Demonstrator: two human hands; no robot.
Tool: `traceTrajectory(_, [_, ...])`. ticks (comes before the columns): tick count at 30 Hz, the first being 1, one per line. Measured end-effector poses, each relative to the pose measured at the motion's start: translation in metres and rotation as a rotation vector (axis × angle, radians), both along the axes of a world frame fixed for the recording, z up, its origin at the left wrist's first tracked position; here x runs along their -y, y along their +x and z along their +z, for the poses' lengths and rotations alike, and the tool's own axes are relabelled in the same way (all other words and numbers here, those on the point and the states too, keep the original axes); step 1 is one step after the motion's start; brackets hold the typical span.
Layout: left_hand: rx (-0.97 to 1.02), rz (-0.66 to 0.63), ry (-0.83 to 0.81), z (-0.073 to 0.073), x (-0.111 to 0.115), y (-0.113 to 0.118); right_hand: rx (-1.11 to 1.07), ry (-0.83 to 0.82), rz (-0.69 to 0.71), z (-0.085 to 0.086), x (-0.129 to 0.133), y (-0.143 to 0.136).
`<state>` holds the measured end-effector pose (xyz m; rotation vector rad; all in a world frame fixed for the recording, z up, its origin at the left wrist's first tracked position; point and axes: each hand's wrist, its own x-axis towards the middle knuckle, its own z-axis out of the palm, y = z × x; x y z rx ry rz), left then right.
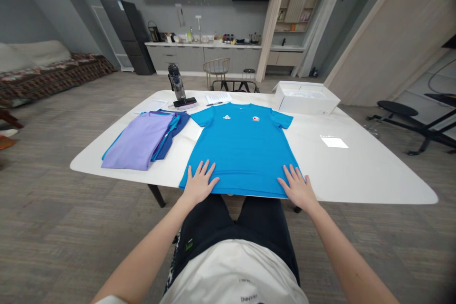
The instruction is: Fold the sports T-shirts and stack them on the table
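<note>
A blue short-sleeved T-shirt (245,147) lies spread flat on the white table, its collar away from me and its hem along the near edge. Two small logos show on its chest. My left hand (199,182) rests on the shirt's lower left corner, fingers spread. On the lower right corner lies my right hand (297,185), palm down, its fingers also apart. Left of the shirt is a stack of folded clothes, with a lilac garment (138,140) on top and blue ones under it.
On the white table (370,171) stand a white open box (306,97) at the back right and a dark water bottle (176,83) at the back left. Beside the bottle lie a phone-like dark object (185,102), a pen (214,104) and printed paper (219,98). Chairs stand beyond.
</note>
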<state>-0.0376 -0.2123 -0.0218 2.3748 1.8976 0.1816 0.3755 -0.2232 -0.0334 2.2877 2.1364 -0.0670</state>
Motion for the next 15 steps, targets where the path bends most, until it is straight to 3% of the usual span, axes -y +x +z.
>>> traceTrajectory(2, [0.014,-0.006,0.009,0.002,0.005,0.006,0.015,-0.017,-0.056,0.004,0.003,-0.005])
traceTrajectory(4, [0.038,-0.106,0.026,0.007,0.001,0.017,0.01,-0.006,-0.05,0.013,-0.004,-0.02])
traceTrajectory(9, [0.131,-0.501,0.038,0.025,-0.029,0.053,-0.167,0.067,0.296,0.035,-0.04,-0.069])
traceTrajectory(11, [0.143,-0.516,0.073,0.026,-0.04,0.06,-0.159,0.081,0.286,0.034,-0.049,-0.078])
traceTrajectory(15, [0.107,-0.428,0.113,0.016,-0.054,0.059,-0.1,0.048,0.138,0.022,-0.051,-0.073])
